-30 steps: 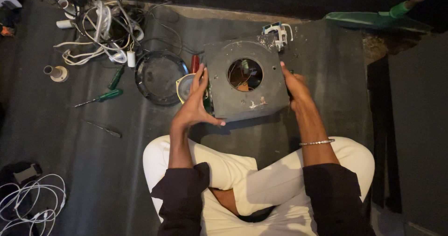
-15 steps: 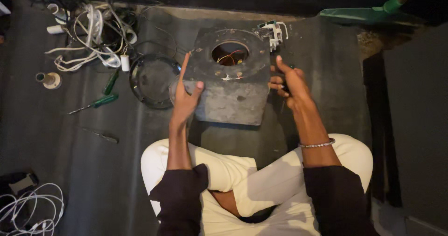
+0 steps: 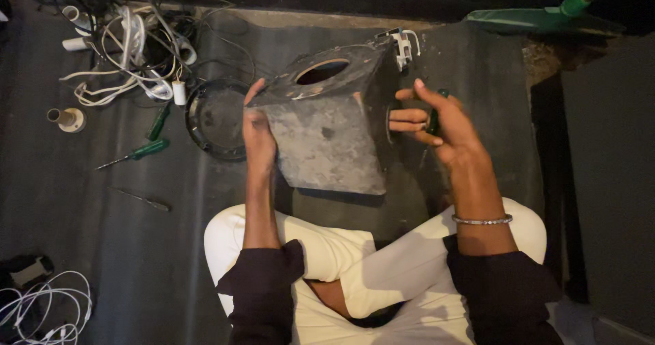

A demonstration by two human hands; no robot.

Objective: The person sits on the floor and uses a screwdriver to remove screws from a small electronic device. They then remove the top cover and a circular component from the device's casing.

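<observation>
Above the crossed legs, the grey box housing (image 3: 332, 123) stands tilted, left hand (image 3: 258, 137) flat against its side, right hand (image 3: 443, 126) gripping a green-handled screwdriver (image 3: 434, 116); fastening unconfirmed.

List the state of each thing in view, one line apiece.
Grey metal box: tipped up on edge, round hole facing up.
Left hand: pressed flat on the box's left side.
Right hand: holding a green-handled tool beside the box.
Green screwdriver: lying loose on the floor.
White cables: tangled.
</observation>
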